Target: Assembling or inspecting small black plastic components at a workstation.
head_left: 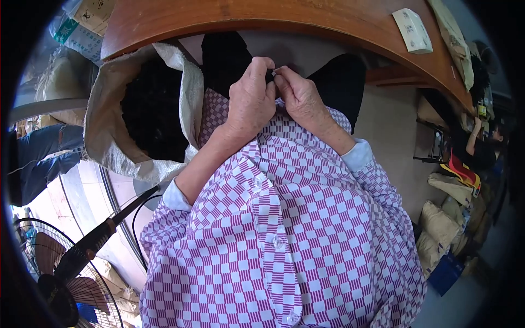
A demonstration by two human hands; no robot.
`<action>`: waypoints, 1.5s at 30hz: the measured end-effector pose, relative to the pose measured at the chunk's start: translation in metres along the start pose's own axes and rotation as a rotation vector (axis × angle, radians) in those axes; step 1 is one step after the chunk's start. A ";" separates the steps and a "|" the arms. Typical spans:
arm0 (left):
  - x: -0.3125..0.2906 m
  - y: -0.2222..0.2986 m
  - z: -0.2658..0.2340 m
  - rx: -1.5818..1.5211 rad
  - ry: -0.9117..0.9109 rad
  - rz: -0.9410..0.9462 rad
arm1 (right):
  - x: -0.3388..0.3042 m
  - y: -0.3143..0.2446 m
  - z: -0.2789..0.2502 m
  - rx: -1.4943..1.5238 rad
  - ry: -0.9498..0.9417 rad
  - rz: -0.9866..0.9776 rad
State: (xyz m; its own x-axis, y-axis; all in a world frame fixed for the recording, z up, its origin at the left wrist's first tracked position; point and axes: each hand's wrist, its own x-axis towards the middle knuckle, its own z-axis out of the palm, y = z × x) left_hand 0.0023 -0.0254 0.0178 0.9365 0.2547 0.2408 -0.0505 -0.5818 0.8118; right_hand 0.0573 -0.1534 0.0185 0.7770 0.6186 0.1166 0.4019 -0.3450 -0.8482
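Over my lap, my left hand (252, 95) and my right hand (299, 95) meet at the fingertips. Both are closed, thumbs and forefingers pinched around a small dark piece (270, 77). Its kind is too small and covered to make out. A bit of something pale shows by the right fingertips. To the left of my left hand stands a white woven sack (191, 104), its mouth rolled open. Inside it lies a heap of small black pieces (155, 109), too dark to tell apart.
A curved brown wooden table (262, 13) spans the far side, with a white tissue pack (413, 31) on its right. At lower left stands a black fan (65, 273). Someone in blue jeans (46, 150) is at left; another person (484, 139) sits far right near stacked sacks (437, 229).
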 end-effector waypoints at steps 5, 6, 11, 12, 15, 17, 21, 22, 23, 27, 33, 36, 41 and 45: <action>-0.001 -0.006 0.006 -0.258 0.002 -0.146 | 0.002 0.003 -0.003 0.170 0.002 0.045; 0.002 -0.006 0.003 -0.252 0.005 -0.134 | 0.003 0.004 -0.003 0.234 0.040 0.030; 0.008 0.005 -0.017 -1.307 -0.118 -0.423 | 0.002 0.007 -0.011 0.576 0.003 0.192; 0.008 0.007 -0.019 -1.450 -0.127 -0.459 | 0.000 0.007 -0.014 0.582 0.010 0.185; 0.008 0.000 -0.019 -1.430 -0.158 -0.488 | -0.004 0.000 -0.023 0.763 0.005 0.169; 0.008 -0.001 -0.017 -1.395 -0.204 -0.528 | -0.006 0.000 -0.025 0.784 -0.026 0.143; 0.006 0.007 -0.015 -1.370 -0.364 -0.562 | -0.001 0.007 -0.023 0.945 -0.004 0.121; 0.006 0.009 -0.015 -1.368 -0.392 -0.555 | 0.000 0.010 -0.021 0.950 0.000 0.121; 0.006 0.010 -0.015 -1.364 -0.395 -0.560 | 0.000 0.014 -0.019 1.019 0.004 0.151; 0.003 0.006 -0.015 -1.345 -0.441 -0.538 | -0.003 0.010 -0.030 1.019 -0.188 0.315; 0.002 0.001 -0.010 -1.344 -0.484 -0.530 | -0.004 0.019 -0.030 0.969 -0.205 0.347; 0.000 0.006 -0.012 -1.236 -0.441 -0.537 | -0.005 0.020 -0.029 0.975 -0.223 0.329; -0.001 0.001 -0.009 -0.814 -0.458 -0.318 | -0.005 0.029 -0.017 0.712 -0.089 0.195; -0.002 -0.001 -0.001 -0.450 -0.356 -0.186 | 0.000 0.019 -0.017 0.386 -0.049 0.117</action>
State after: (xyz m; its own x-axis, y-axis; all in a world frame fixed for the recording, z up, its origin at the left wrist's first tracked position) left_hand 0.0005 -0.0247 0.0175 0.9984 0.0012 -0.0564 0.0560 -0.1490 0.9873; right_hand 0.0732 -0.1724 0.0108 0.7789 0.6271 -0.0091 0.0934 -0.1303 -0.9871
